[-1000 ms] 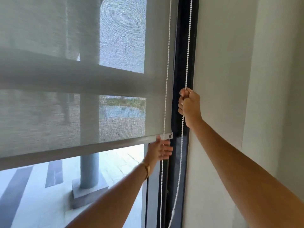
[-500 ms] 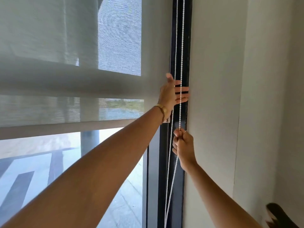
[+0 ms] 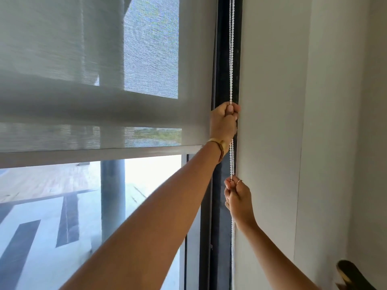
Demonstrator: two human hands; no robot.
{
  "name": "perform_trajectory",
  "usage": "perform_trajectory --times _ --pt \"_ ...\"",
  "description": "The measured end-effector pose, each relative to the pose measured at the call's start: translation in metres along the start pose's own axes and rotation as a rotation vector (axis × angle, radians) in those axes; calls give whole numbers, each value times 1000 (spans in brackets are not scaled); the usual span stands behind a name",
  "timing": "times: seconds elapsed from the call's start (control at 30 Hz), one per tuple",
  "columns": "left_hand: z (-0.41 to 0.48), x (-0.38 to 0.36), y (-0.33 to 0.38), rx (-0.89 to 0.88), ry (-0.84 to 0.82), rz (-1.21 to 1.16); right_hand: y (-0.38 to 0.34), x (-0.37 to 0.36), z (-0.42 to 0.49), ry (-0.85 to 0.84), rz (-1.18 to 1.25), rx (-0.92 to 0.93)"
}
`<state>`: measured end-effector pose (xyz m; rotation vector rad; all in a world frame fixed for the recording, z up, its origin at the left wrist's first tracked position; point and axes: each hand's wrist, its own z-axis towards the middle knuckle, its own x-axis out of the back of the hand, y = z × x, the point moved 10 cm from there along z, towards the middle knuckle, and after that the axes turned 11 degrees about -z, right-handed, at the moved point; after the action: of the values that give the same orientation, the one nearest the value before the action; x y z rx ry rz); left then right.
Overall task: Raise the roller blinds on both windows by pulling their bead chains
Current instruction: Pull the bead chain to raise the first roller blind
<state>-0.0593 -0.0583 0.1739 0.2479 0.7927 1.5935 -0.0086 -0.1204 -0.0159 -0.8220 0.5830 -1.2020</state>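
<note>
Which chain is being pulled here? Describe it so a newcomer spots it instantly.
Start at the dark window frame between the grey roller blind and the white wall. The white bead chain hangs straight down in front of that frame. It is the only thin beaded line there, and both fists grip it: the left hand higher up, the right hand below.

Single view only, head-worn wide-angle camera; no second view to share any of the scene. Faces forward and tilted upward along the dark vertical window frame (image 3: 222,59), close to it. Both bare forearms enter from the bottom edge and reach up and away from the lens. Grey translucent mesh roller blind (image 3: 83,80) fills the upper left; plain white wall (image 3: 293,101) fills the right. Straight edges bow slightly near the margins.
</note>
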Motion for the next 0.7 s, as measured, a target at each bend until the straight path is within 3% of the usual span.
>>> perform_trajectory --times 0.1,0.33,0.53,0.7 --pt "-6 -7 -5 -13 -38 16 7 8 3 -1 -60 6" --pt "-20 4 -26 -15 -15 47 26 1 4 -288 -98 -96" --pt "-13 29 -30 10 31 84 37 27 18 -225 67 -216" --pt "-12 41 -33 48 56 58 -9 34 57 -191 140 -150"
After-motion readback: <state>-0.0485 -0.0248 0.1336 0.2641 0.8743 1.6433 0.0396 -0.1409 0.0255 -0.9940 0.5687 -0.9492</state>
